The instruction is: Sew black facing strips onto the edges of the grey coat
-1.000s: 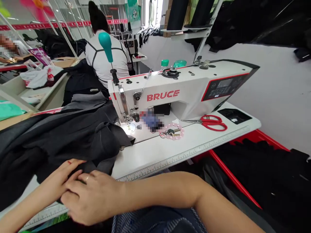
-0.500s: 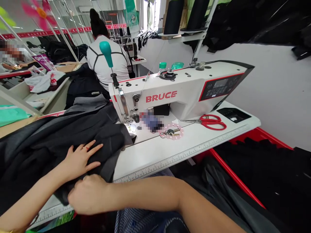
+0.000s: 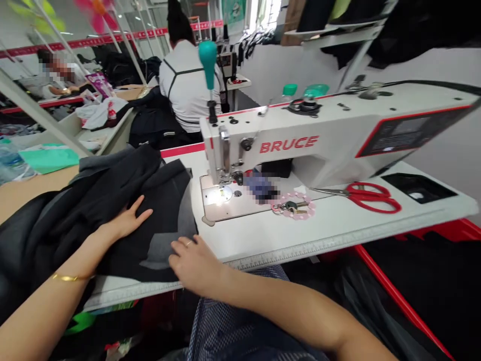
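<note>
Black fabric with a grey underside is spread over the left end of the sewing table, clear of the needle area. My left hand lies on top of it, thumb and forefinger apart, the other fingers partly hidden in a fold. At the cloth's near right edge, my right hand has its fingers curled over a turned-back grey flap, pinching it. The white sewing machine stands just right of the cloth, its lit needle plate uncovered.
Red-handled scissors and keys on a pink beaded ring lie on the table. A ruler strip runs along its front edge. A red bin with dark cloth stands below right. Another person sits ahead, back turned.
The black fabric has come leftward off the needle plate. My right hand has moved from beside my left to the cloth's right edge. The view has shifted left.
</note>
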`<state>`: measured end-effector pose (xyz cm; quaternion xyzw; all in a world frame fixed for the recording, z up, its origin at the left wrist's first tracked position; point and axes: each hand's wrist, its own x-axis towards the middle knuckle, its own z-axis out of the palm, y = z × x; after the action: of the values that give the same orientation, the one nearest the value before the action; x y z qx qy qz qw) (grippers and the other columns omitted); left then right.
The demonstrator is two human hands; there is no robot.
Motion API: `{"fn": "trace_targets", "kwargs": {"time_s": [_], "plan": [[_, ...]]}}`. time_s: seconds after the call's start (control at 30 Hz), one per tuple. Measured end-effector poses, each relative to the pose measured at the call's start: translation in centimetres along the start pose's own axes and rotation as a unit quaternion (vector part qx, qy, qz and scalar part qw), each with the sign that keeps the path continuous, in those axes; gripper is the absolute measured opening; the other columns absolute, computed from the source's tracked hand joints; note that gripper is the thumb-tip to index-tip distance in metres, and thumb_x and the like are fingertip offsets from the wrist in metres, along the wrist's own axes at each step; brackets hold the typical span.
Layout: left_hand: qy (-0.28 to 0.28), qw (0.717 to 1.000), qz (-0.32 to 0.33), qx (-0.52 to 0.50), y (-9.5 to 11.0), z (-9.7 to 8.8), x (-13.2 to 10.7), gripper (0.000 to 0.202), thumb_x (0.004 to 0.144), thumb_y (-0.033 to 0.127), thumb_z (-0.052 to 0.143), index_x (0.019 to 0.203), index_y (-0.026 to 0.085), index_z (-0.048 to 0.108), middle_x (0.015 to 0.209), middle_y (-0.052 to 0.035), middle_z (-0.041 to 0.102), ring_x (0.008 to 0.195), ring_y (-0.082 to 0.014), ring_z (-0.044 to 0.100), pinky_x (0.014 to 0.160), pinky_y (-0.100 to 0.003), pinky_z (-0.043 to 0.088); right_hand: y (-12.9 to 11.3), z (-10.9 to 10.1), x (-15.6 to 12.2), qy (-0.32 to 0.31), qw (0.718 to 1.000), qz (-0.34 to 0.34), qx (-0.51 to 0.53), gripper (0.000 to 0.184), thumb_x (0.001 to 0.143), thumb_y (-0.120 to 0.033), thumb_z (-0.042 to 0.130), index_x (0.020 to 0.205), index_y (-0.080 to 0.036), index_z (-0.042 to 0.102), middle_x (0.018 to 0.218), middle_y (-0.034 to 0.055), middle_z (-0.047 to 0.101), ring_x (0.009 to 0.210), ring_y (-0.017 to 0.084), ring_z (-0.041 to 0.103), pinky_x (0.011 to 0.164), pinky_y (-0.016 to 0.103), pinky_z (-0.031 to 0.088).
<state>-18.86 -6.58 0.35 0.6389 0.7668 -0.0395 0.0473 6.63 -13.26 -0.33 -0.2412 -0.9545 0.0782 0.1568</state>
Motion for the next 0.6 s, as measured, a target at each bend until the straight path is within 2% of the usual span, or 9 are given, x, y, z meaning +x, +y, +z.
{"fn": "trace_targets", "kwargs": {"time_s": [0.07, 0.13, 0.17, 0.23, 0.3, 0.37, 0.47, 0.53, 0.6], "plan": [[0.017, 1.0, -0.017, 0.018, 1.2, -0.2, -0.4, 0.067, 0.08, 0.053, 0.03, 0.131, 0.01, 0.034, 0.125, -0.0246, 0.042, 0.114, -0.0416, 0.041, 0.091, -0.056, 0.031, 1.4, 0.0, -0.9, 0.009, 1.0, 0.015, -0.003, 0.021, 0.082, -0.017, 0.044, 0.1, -0.015, 0.056, 0.119, 0.0114, 0.05, 0.112, 0.026, 0.042, 0.085, 0.046, 0.039], [0.029, 0.999, 0.024, 0.02, 3.4, -0.2, -1.3, 0.058, 0.083, 0.047, 0.029, 0.127, 0.011, 0.041, 0.123, -0.0212, 0.045, 0.112, -0.0383, 0.043, 0.092, -0.053, 0.032, 2.1, 0.1, -1.8, 0.02, 1.0, 0.022, -0.002, 0.027, 0.083, -0.02, 0.044, 0.108, -0.017, 0.051, 0.126, 0.0105, 0.045, 0.118, 0.026, 0.035, 0.091, 0.048, 0.033], [0.025, 0.997, 0.074, 0.012, 4.7, -0.2, -1.8, 0.052, 0.084, 0.043, 0.029, 0.123, 0.013, 0.046, 0.12, -0.0173, 0.049, 0.11, -0.0335, 0.046, 0.093, -0.048, 0.034, 2.0, 0.2, -2.0, 0.027, 0.999, 0.026, -0.002, 0.027, 0.083, -0.021, 0.044, 0.109, -0.017, 0.05, 0.126, 0.0103, 0.045, 0.118, 0.026, 0.034, 0.093, 0.048, 0.03], [0.006, 0.969, 0.245, -0.04, 7.1, -0.2, -2.4, 0.043, 0.085, 0.034, 0.029, 0.113, 0.013, 0.055, 0.115, -0.0129, 0.053, 0.108, -0.0253, 0.048, 0.094, -0.037, 0.037, 1.4, 0.6, -1.7, 0.041, 0.998, 0.037, -0.005, 0.023, 0.084, -0.022, 0.042, 0.104, -0.016, 0.051, 0.117, 0.0102, 0.05, 0.109, 0.024, 0.042, 0.091, 0.048, 0.032], [-0.027, 0.935, 0.334, -0.119, 8.6, -0.3, -2.1, 0.039, 0.085, 0.03, 0.029, 0.105, 0.015, 0.059, 0.115, -0.0086, 0.054, 0.108, -0.0197, 0.048, 0.095, -0.03, 0.037, 0.7, 1.0, -0.5, 0.045, 0.997, 0.059, -0.013, 0.018, 0.084, -0.018, 0.039, 0.095, -0.015, 0.053, 0.099, 0.0089, 0.056, 0.092, 0.022, 0.05, 0.079, 0.043, 0.039], [-0.079, 0.918, 0.321, -0.221, 8.8, -0.5, -1.1, 0.038, 0.086, 0.033, 0.031, 0.106, 0.017, 0.058, 0.114, -0.0049, 0.057, 0.106, -0.0171, 0.05, 0.096, -0.029, 0.036, 0.5, 1.0, 0.9, 0.043, 0.995, 0.085, -0.01, 0.016, 0.083, -0.014, 0.038, 0.087, -0.015, 0.053, 0.084, 0.0068, 0.057, 0.076, 0.02, 0.052, 0.065, 0.035, 0.042], [-0.129, 0.881, 0.229, -0.392, 7.3, -0.5, 0.2, 0.041, 0.087, 0.039, 0.034, 0.117, 0.017, 0.051, 0.112, -0.0045, 0.06, 0.108, -0.0178, 0.051, 0.099, -0.033, 0.034, 2.0, -0.1, 0.9, 0.076, 0.983, 0.139, 0.09, 0.012, 0.076, -0.013, 0.043, 0.083, -0.016, 0.053, 0.08, 0.0049, 0.057, 0.068, 0.016, 0.054, 0.055, 0.026, 0.041], [-0.131, 0.862, 0.194, -0.45, 6.3, -0.4, 0.3, 0.041, 0.087, 0.04, 0.035, 0.117, 0.016, 0.049, 0.113, -0.0054, 0.06, 0.11, -0.0187, 0.049, 0.1, -0.035, 0.033, 3.9, -1.3, -1.4, 0.126, 0.947, 0.208, 0.209, 0.013, 0.071, -0.015, 0.048, 0.084, -0.018, 0.051, 0.076, 0.0012, 0.057, 0.063, 0.013, 0.053, 0.054, 0.022, 0.042], [-0.128, 0.872, 0.211, -0.422, 6.1, -0.2, -0.1, 0.037, 0.086, 0.041, 0.038, 0.11, 0.018, 0.055, 0.113, -0.0048, 0.059, 0.109, -0.0191, 0.05, 0.099, -0.034, 0.034, 5.9, -2.5, -5.1, 0.163, 0.899, 0.32, 0.25, 0.007, 0.074, -0.017, 0.044, 0.078, -0.019, 0.049, 0.061, -0.0031, 0.052, 0.052, 0.011, 0.049, 0.049, 0.02, 0.04]]}}
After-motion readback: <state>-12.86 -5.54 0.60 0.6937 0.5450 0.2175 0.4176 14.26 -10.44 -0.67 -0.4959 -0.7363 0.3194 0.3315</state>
